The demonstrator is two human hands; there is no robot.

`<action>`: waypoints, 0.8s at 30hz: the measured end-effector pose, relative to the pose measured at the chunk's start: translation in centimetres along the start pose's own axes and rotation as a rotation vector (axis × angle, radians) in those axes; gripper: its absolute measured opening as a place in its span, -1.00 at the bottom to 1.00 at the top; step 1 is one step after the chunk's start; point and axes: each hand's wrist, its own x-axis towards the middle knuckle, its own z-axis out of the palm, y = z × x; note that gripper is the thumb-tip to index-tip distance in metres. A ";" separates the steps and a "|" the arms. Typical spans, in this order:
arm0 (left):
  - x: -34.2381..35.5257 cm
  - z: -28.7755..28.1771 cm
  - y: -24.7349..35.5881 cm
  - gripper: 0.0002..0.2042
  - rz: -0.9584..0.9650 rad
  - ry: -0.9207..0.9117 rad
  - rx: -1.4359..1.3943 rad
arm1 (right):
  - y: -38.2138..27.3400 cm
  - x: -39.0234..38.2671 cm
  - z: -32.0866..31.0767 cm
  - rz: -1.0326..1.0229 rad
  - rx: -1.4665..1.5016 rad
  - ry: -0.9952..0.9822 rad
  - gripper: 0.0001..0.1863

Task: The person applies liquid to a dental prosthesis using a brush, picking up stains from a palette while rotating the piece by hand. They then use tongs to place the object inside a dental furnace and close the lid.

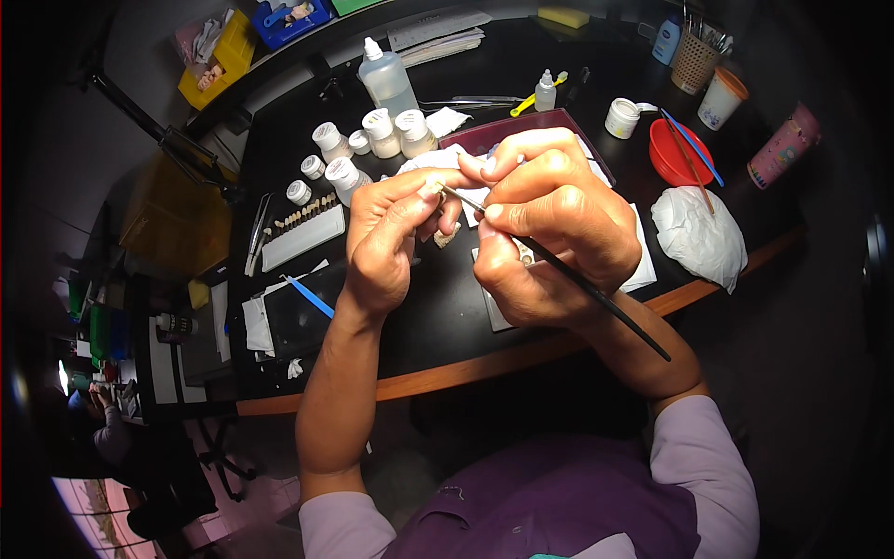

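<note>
Right hand (pixel 549 224) fingers pinch a thin black brush (pixel 596 296), tip best kept steady on the small tooth piece (pixel 434 190) gripped by left hand (pixel 386 238) fingers.

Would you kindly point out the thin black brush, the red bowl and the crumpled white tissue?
Thin black brush (pixel 596 296), head view, middle of its handle.
Red bowl (pixel 672 158), head view, inner wall.
Crumpled white tissue (pixel 698 235), head view, centre of the wad.
</note>
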 end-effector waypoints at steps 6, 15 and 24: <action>-0.1 -0.1 0.0 -0.55 -0.013 -0.015 0.010 | -0.8 0.0 -1.2 0.052 0.073 -0.096 -0.78; 0.0 -0.2 -0.3 -0.59 0.040 -0.022 -0.024 | -0.4 -0.2 -0.8 0.006 0.056 -0.069 -0.75; 0.0 -0.2 -0.3 -0.60 0.044 -0.023 -0.032 | -0.4 -0.2 -0.8 0.004 0.061 -0.064 -0.75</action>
